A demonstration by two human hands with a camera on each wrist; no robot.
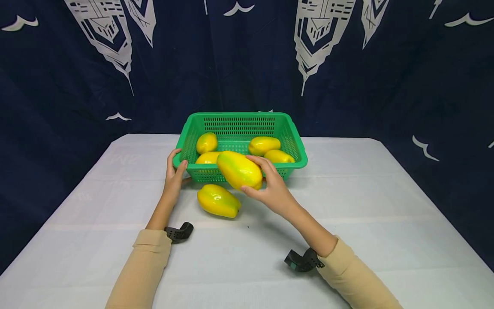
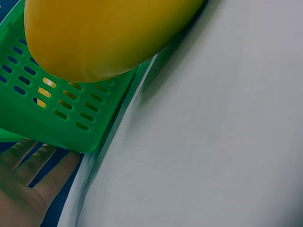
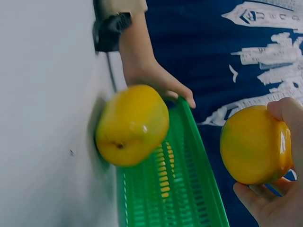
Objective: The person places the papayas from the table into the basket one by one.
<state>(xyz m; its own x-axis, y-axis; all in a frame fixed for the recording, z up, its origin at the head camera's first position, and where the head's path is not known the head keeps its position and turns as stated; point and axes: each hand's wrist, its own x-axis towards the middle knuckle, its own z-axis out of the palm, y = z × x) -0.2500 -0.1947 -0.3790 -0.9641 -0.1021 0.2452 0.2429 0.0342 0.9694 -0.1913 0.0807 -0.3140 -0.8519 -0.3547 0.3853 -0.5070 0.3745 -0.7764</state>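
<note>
My right hand (image 1: 275, 193) grips a yellow-green papaya (image 1: 237, 169) between thumb and fingers, raised in front of the green basket (image 1: 239, 115). In the right wrist view this papaya (image 3: 253, 144) is clear of the basket. At the basket's front left corner, my left hand (image 1: 173, 176) holds the rim; in the left wrist view its fingers (image 2: 59, 177) lie along the basket's side. Another papaya (image 1: 218, 201) lies on the table just before the basket. Inside the basket are several papayas (image 1: 264, 146), partly hidden by the front wall and the held fruit.
The basket stands near the far edge of a table with a white cover (image 1: 339, 206). Behind it hangs a dark blue cloth (image 1: 247, 64) with white prints. A black band with a camera (image 1: 305, 260) sits on each wrist.
</note>
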